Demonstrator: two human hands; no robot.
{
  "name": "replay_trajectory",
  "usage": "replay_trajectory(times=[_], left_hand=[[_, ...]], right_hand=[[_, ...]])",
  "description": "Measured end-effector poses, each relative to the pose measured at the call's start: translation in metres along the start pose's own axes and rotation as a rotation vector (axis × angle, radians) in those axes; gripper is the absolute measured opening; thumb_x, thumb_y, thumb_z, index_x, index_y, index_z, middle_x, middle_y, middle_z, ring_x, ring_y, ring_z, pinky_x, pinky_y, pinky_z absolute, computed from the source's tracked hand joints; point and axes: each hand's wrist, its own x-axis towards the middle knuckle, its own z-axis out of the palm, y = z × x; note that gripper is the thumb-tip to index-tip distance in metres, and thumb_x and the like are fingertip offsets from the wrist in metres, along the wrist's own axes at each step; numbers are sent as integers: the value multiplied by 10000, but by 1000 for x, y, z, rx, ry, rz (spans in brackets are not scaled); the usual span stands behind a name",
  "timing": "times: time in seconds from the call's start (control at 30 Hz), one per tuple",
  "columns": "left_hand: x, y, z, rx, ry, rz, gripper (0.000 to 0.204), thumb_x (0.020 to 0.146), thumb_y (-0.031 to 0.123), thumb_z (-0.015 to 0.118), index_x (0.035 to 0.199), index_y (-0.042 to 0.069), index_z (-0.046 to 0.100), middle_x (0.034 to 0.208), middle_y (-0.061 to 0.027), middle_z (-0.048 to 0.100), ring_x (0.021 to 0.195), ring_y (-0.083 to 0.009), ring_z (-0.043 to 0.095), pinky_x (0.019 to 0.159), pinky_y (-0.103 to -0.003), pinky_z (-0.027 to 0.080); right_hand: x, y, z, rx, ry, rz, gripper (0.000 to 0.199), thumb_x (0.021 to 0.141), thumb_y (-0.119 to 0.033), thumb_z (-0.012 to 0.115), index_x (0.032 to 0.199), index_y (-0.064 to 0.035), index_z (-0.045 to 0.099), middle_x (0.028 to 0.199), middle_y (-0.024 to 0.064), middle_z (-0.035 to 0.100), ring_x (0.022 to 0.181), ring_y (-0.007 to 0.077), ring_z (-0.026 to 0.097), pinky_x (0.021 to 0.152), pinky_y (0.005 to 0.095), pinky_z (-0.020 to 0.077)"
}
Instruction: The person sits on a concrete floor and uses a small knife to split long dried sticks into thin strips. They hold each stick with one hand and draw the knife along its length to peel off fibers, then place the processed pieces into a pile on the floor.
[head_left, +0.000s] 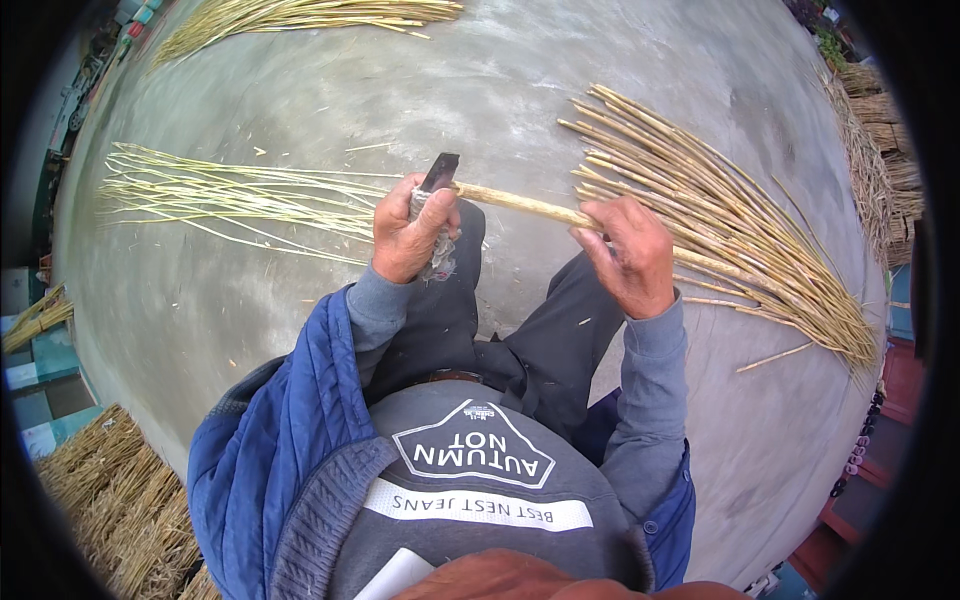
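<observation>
My left hand is closed round a knife whose dark, square-ended blade points up and away from me. Ragged pale wrapping covers its handle, below the thumb. A straight yellowish stalk runs from the blade's right side to my right hand, which grips it between thumb and fingers. Where the stalk meets the blade, my left hand partly hides the contact. Beyond my right hand, the stalk's far part is hard to separate from the fanned pile of brown stalks lying on the floor.
Thin pale green strips lie on the concrete floor to the left. Another stalk bundle is at the far edge. Dry bundles are stacked at the lower left and far right. My knees are beneath my hands.
</observation>
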Motion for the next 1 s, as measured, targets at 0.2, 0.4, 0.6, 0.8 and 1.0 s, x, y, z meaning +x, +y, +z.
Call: replay_trajectory(times=[0.2, 0.4, 0.6, 0.8, 1.0], left_hand=[[-17, 13, -15, -60, 41, 84, 298, 1031, 285, 736, 1060, 9, 627, 794, -70, 680, 673, -121, 629, 620, -268, 514], [-33, 8, -27, -38, 50, 151, 312, 1024, 276, 745, 1072, -13, 638, 817, -80, 680, 696, -137, 639, 649, -270, 527], [-39, 5, -36, -136, 158, 190, 398, 983, 246, 798, 1218, -22, 622, 882, -95, 705, 678, -125, 631, 634, -265, 522], [-37, -1, -52, -75, 45, 88, 273, 1008, 151, 727, 1206, -18, 643, 1000, -123, 711, 668, -110, 603, 617, -251, 496], [-9, -5, -142, -247, 237, 123, 333, 1084, 314, 610, 1146, -6, 675, 779, -25, 547, 629, -105, 464, 621, -255, 381]], right_hand=[[13, -40, 10, 105, -55, 10, 258, 846, -99, 831, 1070, -12, 736, 847, 128, 653, 725, 293, 644, 649, 379, 509], [18, -60, 14, 104, -33, 39, 228, 850, -189, 837, 1021, -67, 748, 812, 100, 628, 701, 293, 627, 613, 399, 480], [-1, -66, 31, 73, 50, 6, 228, 844, -204, 840, 1019, -91, 747, 804, 72, 625, 692, 269, 636, 604, 390, 497], [-15, -73, 49, 30, 95, -30, 228, 841, -227, 829, 992, -108, 705, 842, 64, 605, 797, 273, 660, 676, 415, 514], [-51, -28, 31, -362, 229, 66, 239, 813, -144, 830, 1032, -112, 738, 878, 40, 635, 884, 236, 649, 778, 380, 465]])
